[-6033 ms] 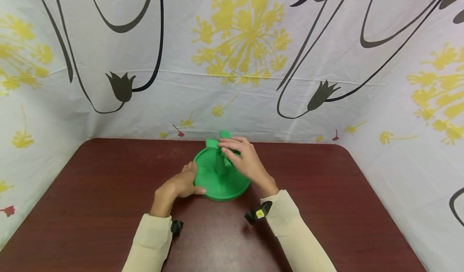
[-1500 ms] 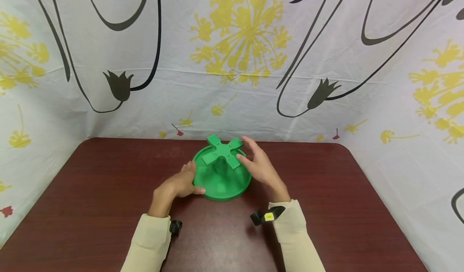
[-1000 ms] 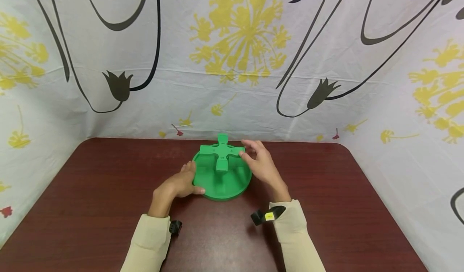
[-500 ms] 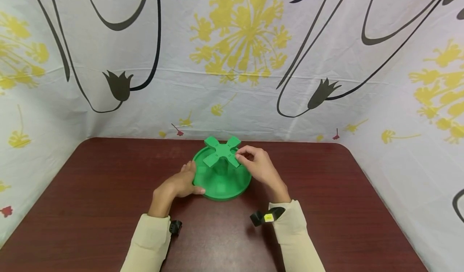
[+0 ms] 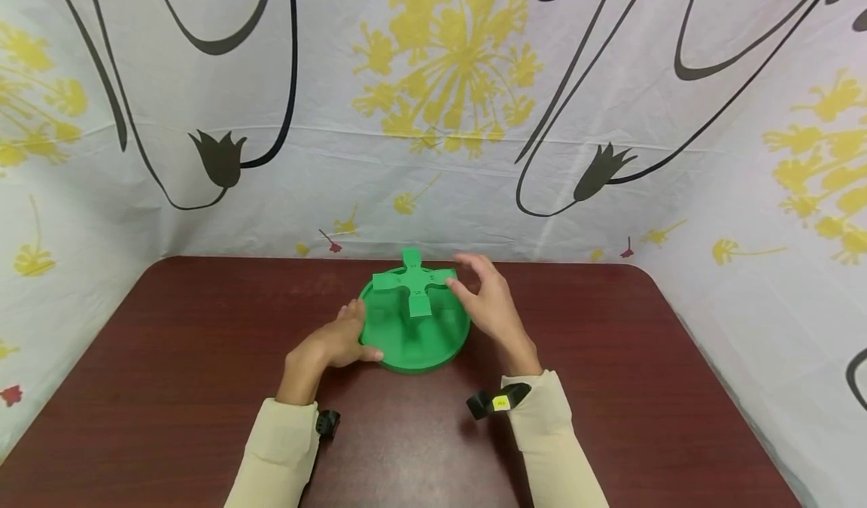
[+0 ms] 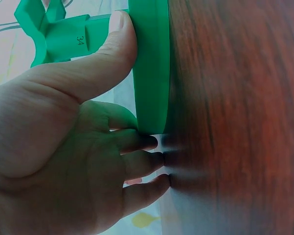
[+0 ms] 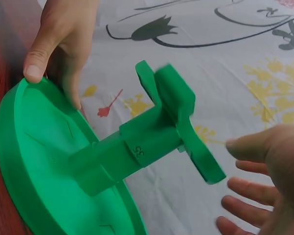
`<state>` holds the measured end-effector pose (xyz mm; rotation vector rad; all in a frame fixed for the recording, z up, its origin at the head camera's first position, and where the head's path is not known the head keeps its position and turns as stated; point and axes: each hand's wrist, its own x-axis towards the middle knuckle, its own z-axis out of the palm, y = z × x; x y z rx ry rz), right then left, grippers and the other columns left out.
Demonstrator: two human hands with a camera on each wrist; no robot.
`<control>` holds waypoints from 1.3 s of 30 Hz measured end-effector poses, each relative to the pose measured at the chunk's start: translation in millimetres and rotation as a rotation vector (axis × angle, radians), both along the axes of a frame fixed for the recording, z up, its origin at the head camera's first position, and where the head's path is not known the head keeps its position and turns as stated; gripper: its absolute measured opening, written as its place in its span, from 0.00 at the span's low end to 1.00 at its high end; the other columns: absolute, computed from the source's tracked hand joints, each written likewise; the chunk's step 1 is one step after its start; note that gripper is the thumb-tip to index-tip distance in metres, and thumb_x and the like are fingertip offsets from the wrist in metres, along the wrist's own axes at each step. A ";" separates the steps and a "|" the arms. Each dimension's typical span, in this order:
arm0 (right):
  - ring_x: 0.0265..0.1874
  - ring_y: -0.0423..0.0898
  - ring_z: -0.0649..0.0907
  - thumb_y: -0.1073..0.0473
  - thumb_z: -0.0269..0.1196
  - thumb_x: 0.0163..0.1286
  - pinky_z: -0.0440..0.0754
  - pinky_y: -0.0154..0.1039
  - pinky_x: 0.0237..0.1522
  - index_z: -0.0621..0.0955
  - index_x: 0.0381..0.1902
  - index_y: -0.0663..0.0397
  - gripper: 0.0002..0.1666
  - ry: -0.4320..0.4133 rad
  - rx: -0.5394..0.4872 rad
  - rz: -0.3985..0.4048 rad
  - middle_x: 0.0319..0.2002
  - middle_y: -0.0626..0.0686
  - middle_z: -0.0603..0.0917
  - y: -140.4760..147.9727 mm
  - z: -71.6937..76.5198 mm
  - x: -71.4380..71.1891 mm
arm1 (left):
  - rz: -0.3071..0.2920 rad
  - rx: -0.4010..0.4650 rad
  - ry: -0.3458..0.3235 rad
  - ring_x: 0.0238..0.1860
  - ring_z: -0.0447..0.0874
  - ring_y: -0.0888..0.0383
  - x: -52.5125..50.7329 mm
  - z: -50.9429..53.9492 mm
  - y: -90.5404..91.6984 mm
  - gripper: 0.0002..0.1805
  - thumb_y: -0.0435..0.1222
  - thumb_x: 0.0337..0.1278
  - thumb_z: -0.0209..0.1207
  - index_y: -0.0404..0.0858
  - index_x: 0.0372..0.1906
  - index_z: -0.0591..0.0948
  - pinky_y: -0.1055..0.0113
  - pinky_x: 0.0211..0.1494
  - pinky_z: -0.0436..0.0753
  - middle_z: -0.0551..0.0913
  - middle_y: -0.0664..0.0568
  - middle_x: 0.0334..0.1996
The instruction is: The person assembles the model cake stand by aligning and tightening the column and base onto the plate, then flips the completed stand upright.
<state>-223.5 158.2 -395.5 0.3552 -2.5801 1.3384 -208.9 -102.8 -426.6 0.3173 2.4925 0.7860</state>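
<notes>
A green round base (image 5: 413, 346) with a raised rim sits on the table, a central post (image 7: 107, 159) rising from it. Topping the post is a green four-armed cross-shaped piece (image 5: 415, 281), lettering faintly visible on its arms. My left hand (image 5: 337, 340) grips the base's left rim; in the left wrist view the thumb lies over the rim and the fingers stay outside, tips at the tabletop. My right hand (image 5: 493, 306) is beside the cross's right arm with thumb and fingers spread, holding nothing. The right wrist view shows a small gap between thumb and arm.
The dark red-brown table (image 5: 203, 387) stretches out on every side of the base. A white cloth (image 5: 433, 214) printed with yellow and grey flowers hangs behind and beside it. Both forearms wear a black wrist camera (image 5: 497, 401).
The cross-shaped piece has turned on its post, from diagonal half a second ago to nearly square on. My right fingers have spread from a near pinch. The left hand stays put.
</notes>
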 end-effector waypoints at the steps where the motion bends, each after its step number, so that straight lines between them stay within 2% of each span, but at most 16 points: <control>1: 0.61 0.54 0.77 0.60 0.64 0.71 0.76 0.55 0.60 0.78 0.61 0.54 0.22 -0.023 0.016 0.013 0.60 0.56 0.79 0.4 -0.5 -0.5 | 0.000 0.000 -0.001 0.79 0.33 0.38 -0.1 0.1 -0.2 0.56 0.44 0.65 0.63 0.28 0.78 0.36 0.43 0.77 0.50 0.35 0.34 0.79; 4: 0.63 0.55 0.75 0.60 0.63 0.71 0.73 0.57 0.62 0.77 0.63 0.54 0.23 -0.069 0.047 0.052 0.62 0.56 0.78 0.4 -1.5 -1.3 | 0.003 0.001 -0.005 0.79 0.32 0.39 -0.4 0.0 -0.5 0.56 0.44 0.65 0.63 0.29 0.78 0.36 0.43 0.77 0.49 0.35 0.35 0.79; 8: 0.52 0.53 0.79 0.60 0.63 0.71 0.77 0.50 0.52 0.80 0.59 0.53 0.19 -0.059 0.054 0.068 0.56 0.56 0.82 -1.5 -2.0 -0.7 | 0.005 0.001 -0.004 0.79 0.32 0.39 -0.4 0.0 -0.5 0.56 0.44 0.65 0.63 0.29 0.78 0.36 0.44 0.78 0.49 0.35 0.35 0.79; 11: 0.47 0.50 0.79 0.61 0.64 0.70 0.78 0.47 0.48 0.81 0.57 0.54 0.18 -0.046 0.051 0.073 0.53 0.55 0.84 -2.4 -0.7 0.4 | 0.005 0.000 -0.002 0.79 0.33 0.39 -0.2 0.6 -0.5 0.56 0.44 0.65 0.63 0.28 0.78 0.37 0.44 0.78 0.49 0.35 0.35 0.79; 15: 0.47 0.50 0.81 0.61 0.65 0.69 0.80 0.49 0.51 0.83 0.53 0.56 0.16 -0.047 0.037 0.076 0.49 0.54 0.86 -2.9 2.3 1.5 | 0.005 0.004 0.001 0.79 0.33 0.39 -0.5 1.0 -0.4 0.56 0.44 0.64 0.64 0.28 0.78 0.37 0.44 0.78 0.49 0.35 0.34 0.79; 19: 0.46 0.49 0.84 0.60 0.65 0.69 0.83 0.47 0.51 0.85 0.49 0.55 0.12 -0.067 0.028 0.094 0.46 0.53 0.87 -3.4 2.6 2.1 | 0.004 0.005 0.001 0.79 0.33 0.38 -0.6 0.5 -0.3 0.56 0.44 0.64 0.64 0.27 0.77 0.37 0.44 0.78 0.49 0.35 0.34 0.79; 26: 0.38 0.50 0.85 0.59 0.66 0.69 0.82 0.41 0.36 0.85 0.46 0.49 0.08 -0.105 0.053 0.114 0.42 0.50 0.87 -5.1 0.9 4.2 | 0.005 0.005 0.001 0.79 0.33 0.38 1.1 0.5 -0.6 0.56 0.44 0.64 0.64 0.27 0.77 0.37 0.44 0.78 0.49 0.36 0.34 0.79; 28: 0.37 0.50 0.85 0.59 0.66 0.69 0.81 0.41 0.35 0.85 0.46 0.49 0.08 -0.109 0.052 0.111 0.41 0.50 0.87 -5.9 0.7 4.8 | 0.004 0.004 0.002 0.79 0.33 0.38 1.4 0.3 -0.8 0.55 0.44 0.64 0.64 0.27 0.77 0.37 0.44 0.78 0.49 0.36 0.34 0.79; 32: 0.42 0.51 0.84 0.57 0.66 0.69 0.82 0.44 0.39 0.83 0.49 0.50 0.11 -0.114 0.078 0.095 0.45 0.50 0.86 -10.1 0.1 6.3 | 0.004 -0.001 0.005 0.79 0.34 0.38 1.4 0.6 -0.5 0.55 0.44 0.64 0.64 0.27 0.77 0.38 0.44 0.78 0.50 0.36 0.34 0.79; 35: 0.47 0.53 0.83 0.52 0.68 0.68 0.82 0.47 0.45 0.81 0.53 0.50 0.18 -0.111 0.134 0.068 0.50 0.52 0.85 -17.0 -1.3 8.3 | 0.004 -0.005 0.007 0.79 0.34 0.37 1.3 1.1 0.0 0.56 0.44 0.64 0.64 0.27 0.77 0.38 0.44 0.77 0.50 0.37 0.33 0.79; 37: 0.47 0.53 0.84 0.48 0.68 0.67 0.82 0.49 0.46 0.80 0.55 0.51 0.23 -0.090 0.190 0.034 0.50 0.53 0.85 -23.1 -3.4 9.6 | 0.006 -0.006 0.008 0.79 0.34 0.37 1.0 1.3 0.3 0.56 0.44 0.64 0.64 0.26 0.77 0.38 0.43 0.77 0.50 0.37 0.33 0.78; 39: 0.44 0.54 0.86 0.45 0.68 0.66 0.83 0.50 0.42 0.80 0.56 0.53 0.26 -0.046 0.255 -0.012 0.48 0.56 0.87 -29.6 -5.8 10.9 | 0.007 -0.009 0.011 0.79 0.35 0.37 0.7 1.6 0.7 0.56 0.44 0.64 0.64 0.26 0.77 0.38 0.43 0.77 0.50 0.37 0.33 0.78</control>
